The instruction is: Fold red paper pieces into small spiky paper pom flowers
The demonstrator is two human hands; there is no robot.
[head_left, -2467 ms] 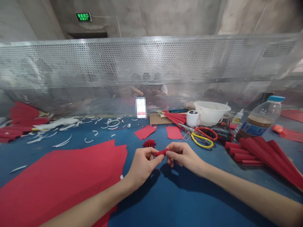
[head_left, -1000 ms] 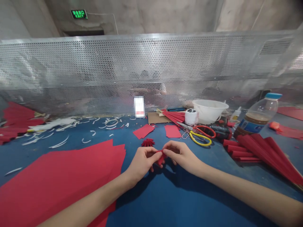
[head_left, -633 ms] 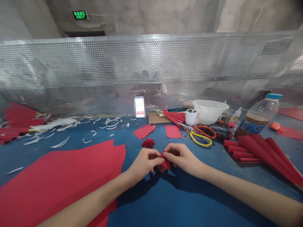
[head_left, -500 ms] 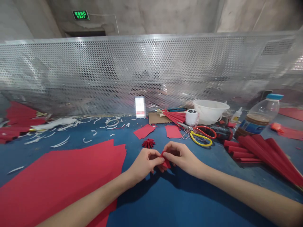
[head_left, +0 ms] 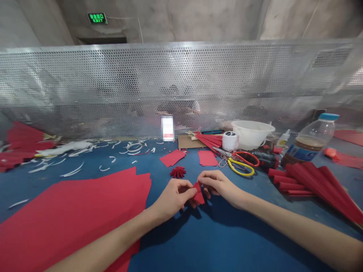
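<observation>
Well, both hands meet over a single folded red paper point(head_left: 199, 194), a narrow wedge near the middle of the blue table point(head_left: 170, 245). Its long axis points away from the person, with the far end leaning slightly left; whether its near tip touches the table, I can't tell. The left hand point(head_left: 175, 196) is curled closed against the paper's left side, with its thumb on the upper part. The right hand point(head_left: 218, 185) comes in from the right, its fingertips pinching near the top. The left hand sits closer to the paper's body, and neither hand is spread.

Counting around them, there's one small pleated red rosette point(head_left: 178, 172) just beyond the left hand and two loose red squares point(head_left: 172, 157) further on. Past those are two pairs of scissors point(head_left: 241, 166), one white bowl point(head_left: 252, 134), and one bottle point(head_left: 309, 147). One big pile of red sheets point(head_left: 70, 215) lies left of the left hand, and one bunch of pleated red fans point(head_left: 317, 181) lies far right.
</observation>
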